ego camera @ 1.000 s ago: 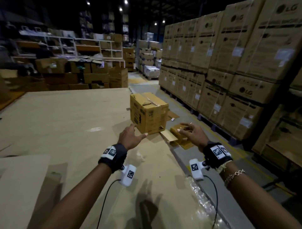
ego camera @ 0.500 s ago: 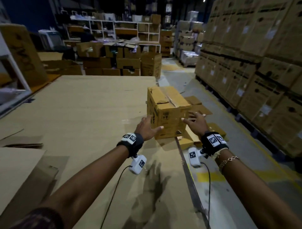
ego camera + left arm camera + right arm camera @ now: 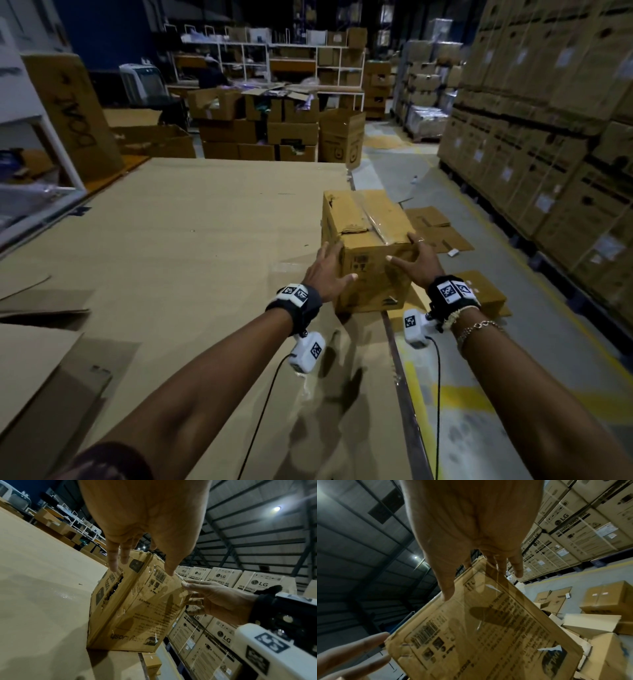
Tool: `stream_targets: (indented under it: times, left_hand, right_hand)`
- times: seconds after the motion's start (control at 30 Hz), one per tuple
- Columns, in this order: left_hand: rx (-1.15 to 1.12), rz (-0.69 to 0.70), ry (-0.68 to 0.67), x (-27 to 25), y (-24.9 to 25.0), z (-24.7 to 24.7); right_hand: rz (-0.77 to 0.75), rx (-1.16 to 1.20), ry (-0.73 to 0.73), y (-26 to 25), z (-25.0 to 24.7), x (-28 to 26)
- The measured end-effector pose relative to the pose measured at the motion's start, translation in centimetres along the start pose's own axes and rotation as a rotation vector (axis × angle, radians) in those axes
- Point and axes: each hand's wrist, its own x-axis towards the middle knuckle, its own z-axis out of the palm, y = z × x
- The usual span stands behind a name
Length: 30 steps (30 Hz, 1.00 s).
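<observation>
Both arms reach toward 12 o'clock, the left arm (image 3: 205, 387) entering from 7 o'clock, the right arm (image 3: 534, 387) from 5. The left hand (image 3: 327, 272) and right hand (image 3: 419, 263) face each other, palms inward, fingers straight. Left thumb (image 3: 346, 278) points to 3 o'clock, right thumb (image 3: 399, 262) to 10.

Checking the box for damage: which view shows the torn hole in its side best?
The left wrist view: the ragged tear in the left side of the box faces it. The head view sees that side at a steep slant; the right wrist view shows only its printed face.
</observation>
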Motion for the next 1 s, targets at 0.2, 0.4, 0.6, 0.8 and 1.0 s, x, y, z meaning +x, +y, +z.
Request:
stream_targets:
  times: [0.2, 0.4, 0.6, 0.8, 1.0]
  left_hand:
    - [-0.259, -0.086, 0.099, 0.7, -0.5, 0.8]
    - [-0.212, -0.055, 0.112, -0.9, -1.3, -1.5]
    - [-0.077, 0.049, 0.128, -5.8, -2.9, -5.5]
    - [-0.105, 0.126, 0.183, -13.0, -3.3, -8.8]
    - [-0.226, 0.165, 0.133, -22.5, -5.0, -11.7]
  right_hand:
    - [-0.076, -0.046, 0.044, -0.3, 1.0, 0.0]
    - [-0.079, -0.067, 0.114, -1.0, 2.0, -3.8]
    - [-0.13, -0.072, 0.169, -3.5, 2.5, -10.2]
    - [-0.168, -0.178, 0.215, -6.9, 2.4, -17.7]
    - [-0.157, -0.198, 0.274, -10.7, 2.6, -27.9]
